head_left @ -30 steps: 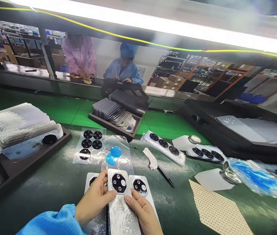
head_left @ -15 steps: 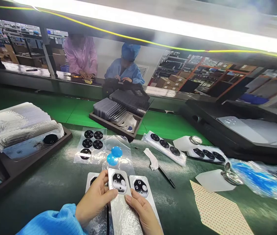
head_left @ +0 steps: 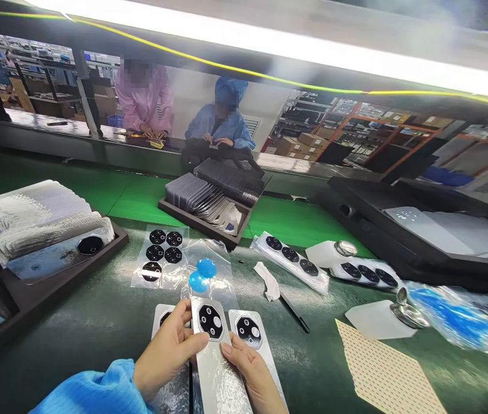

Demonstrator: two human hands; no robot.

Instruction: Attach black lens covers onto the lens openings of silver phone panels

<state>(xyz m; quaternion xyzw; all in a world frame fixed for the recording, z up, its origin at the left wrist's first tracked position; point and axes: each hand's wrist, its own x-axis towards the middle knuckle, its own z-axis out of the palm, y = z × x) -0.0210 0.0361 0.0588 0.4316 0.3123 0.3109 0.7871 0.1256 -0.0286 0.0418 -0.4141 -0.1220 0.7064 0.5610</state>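
Between my two hands is a silvery phone back cover (head_left: 218, 362) with a black octagonal camera piece (head_left: 211, 322) near its top. My left hand (head_left: 168, 342) grips its left edge, thumb on the front just below the camera piece. My right hand (head_left: 250, 365) is closed on the right edge, thumb on the front. Behind and to the right, a second cover (head_left: 265, 351) with a similar black piece lies on the bench. A third cover (head_left: 170, 385) lies at the left, partly hidden by my left hand. Beyond them rests a clear sheet of round black stickers (head_left: 164, 280).
Stacked covers fill a dark tray (head_left: 117, 244) at left and another tray (head_left: 237, 233) at back centre. To the right are a black stick (head_left: 293, 310), white bottles (head_left: 377, 318) with metal tops, and a dotted sheet (head_left: 391, 371). Two people (head_left: 220, 123) work across the bench.
The held cover has tilted slightly, so the glare on its camera piece has faded and it looks blacker. Both hands keep their hold, nearly still.
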